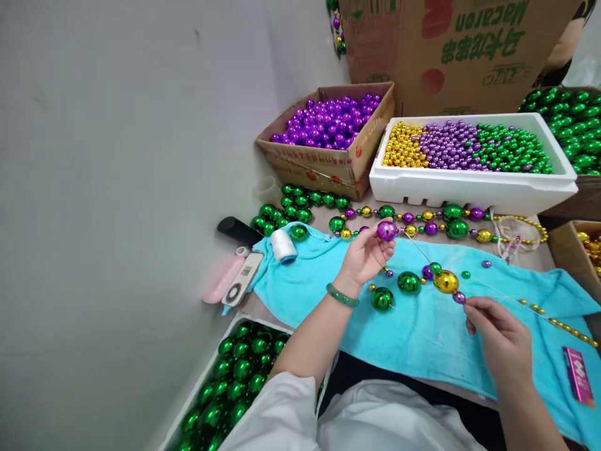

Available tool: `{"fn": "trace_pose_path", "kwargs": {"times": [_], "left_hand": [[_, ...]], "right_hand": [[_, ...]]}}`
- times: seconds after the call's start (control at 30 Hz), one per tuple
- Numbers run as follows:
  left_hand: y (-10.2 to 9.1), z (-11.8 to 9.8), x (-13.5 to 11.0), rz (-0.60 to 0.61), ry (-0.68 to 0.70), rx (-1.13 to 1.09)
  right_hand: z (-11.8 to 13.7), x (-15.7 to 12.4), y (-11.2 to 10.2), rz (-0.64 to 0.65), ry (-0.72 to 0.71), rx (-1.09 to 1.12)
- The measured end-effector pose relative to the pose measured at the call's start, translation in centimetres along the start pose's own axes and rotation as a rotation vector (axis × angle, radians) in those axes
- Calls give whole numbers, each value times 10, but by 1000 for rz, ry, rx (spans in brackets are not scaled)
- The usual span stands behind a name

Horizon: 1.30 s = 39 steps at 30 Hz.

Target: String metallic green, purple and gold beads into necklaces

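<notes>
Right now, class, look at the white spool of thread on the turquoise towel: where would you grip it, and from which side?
Probably around its wound sides, fingers coming down from the near side. The white spool of thread is a short round body, green beads sit close behind it, and the turquoise towel gives room in front.

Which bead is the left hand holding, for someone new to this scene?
Find the long teal towel. Over its far edge, the left hand pinches a purple bead. It is larger than the purple beads strung nearby.
</notes>
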<state>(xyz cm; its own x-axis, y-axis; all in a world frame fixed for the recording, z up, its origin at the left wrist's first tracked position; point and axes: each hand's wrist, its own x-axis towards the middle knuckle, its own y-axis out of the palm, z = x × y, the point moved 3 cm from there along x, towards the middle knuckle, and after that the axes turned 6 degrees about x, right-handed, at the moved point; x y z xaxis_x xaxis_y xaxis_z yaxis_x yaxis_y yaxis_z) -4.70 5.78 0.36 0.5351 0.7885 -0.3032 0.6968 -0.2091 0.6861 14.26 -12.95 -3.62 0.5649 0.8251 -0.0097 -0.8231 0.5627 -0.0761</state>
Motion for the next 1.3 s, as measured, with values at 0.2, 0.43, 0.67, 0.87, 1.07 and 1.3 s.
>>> {"fn": "trace_pose_path", "kwargs": {"times": [0.2, 0.43, 0.67, 0.87, 1.07, 1.3], "left_hand": [[3, 5, -4, 55, 18, 20], [5, 4, -3, 73, 31, 52], [3, 5, 0, 58, 51, 144], [0, -5, -2, 129, 158, 362], [3, -11, -2, 92, 186, 454], [8, 2, -4, 119, 202, 538]], "right_hand": [[-1, -1, -2, 24, -9, -17], [-3, -3, -8, 26, -12, -10], [-5, -1, -10, 14, 6, -41], [-10, 2, -19, 36, -31, -117], [-9, 3, -24, 50, -54, -145], [-11, 6, -20, 57, -71, -136]]}}
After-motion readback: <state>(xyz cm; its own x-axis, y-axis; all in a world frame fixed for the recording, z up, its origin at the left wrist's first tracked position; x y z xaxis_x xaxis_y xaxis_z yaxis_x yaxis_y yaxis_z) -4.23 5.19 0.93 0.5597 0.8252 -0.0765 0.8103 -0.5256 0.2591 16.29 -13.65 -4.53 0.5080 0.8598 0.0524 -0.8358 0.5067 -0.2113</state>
